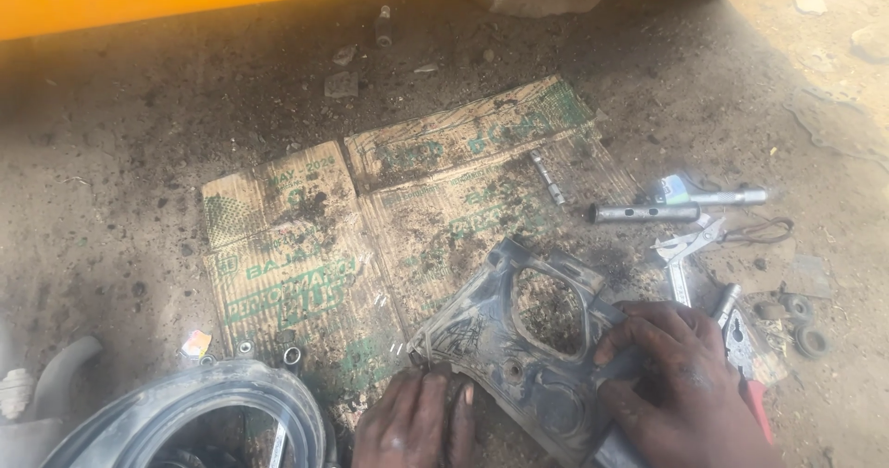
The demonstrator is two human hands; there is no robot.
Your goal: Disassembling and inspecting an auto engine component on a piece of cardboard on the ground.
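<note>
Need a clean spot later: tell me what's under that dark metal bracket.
Flattened cardboard lies under the bracket, gritty through its cutout. Both hands cover its near edge.

- dark grey plastic panel [519, 338], grimy and scuffed, big rounded cutout near its middle, smaller round holes lower down
- lies flat and skewed on dirty flattened cardboard [370, 237], lower end held under both hands, upper corner pointing away
</note>
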